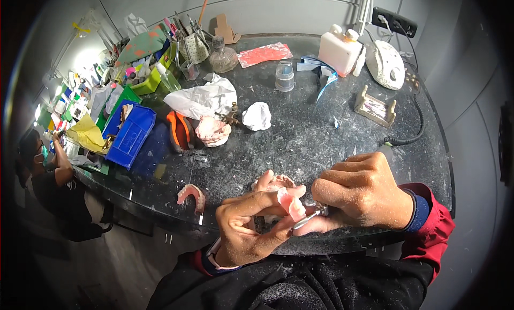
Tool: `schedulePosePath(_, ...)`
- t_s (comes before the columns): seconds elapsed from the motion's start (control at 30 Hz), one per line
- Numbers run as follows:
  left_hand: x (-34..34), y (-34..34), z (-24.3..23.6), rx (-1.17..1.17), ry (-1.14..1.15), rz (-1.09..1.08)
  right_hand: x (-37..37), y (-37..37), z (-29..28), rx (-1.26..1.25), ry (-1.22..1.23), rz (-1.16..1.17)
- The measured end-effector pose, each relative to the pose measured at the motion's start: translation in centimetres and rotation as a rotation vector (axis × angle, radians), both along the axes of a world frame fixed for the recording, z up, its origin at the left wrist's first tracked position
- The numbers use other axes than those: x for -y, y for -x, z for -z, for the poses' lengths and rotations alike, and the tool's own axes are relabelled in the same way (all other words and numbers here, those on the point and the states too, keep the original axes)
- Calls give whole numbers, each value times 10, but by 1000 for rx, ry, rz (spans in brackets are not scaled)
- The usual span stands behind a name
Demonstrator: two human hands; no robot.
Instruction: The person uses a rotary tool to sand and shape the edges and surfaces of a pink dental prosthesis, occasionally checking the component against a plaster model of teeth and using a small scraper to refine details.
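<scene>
Between the thumb and fingers of my left hand is a pink denture piece, tilted up near the table's front edge. My right hand is closed round a handpiece, whose metal tip points at the lower edge of the denture piece. Fingers hide most of the handpiece; whether its tip touches the pink piece I cannot tell. Partly covered behind my left fingers is a pinkish dental cast on the table. Left of that hand lies a pink denture with teeth.
White dust covers the dark table. A cord runs from the white control unit toward my right hand. A bur holder, pink cast, white plaster piece and blue bin stand around. Another person sits far left.
</scene>
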State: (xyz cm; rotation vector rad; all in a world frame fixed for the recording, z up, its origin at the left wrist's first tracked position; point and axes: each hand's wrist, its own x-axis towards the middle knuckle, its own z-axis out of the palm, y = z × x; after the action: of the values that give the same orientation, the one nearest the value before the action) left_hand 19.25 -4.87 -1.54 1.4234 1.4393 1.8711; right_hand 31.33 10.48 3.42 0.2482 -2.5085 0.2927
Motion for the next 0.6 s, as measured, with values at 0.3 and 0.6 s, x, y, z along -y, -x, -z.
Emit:
schedulePosePath(0.3,-1,2,-1,14,-10,73,-1,1,0,27,25,10)
schedulePosePath(0.6,1,2,-1,23,23,84,-1,-1,-2,49,2,-11)
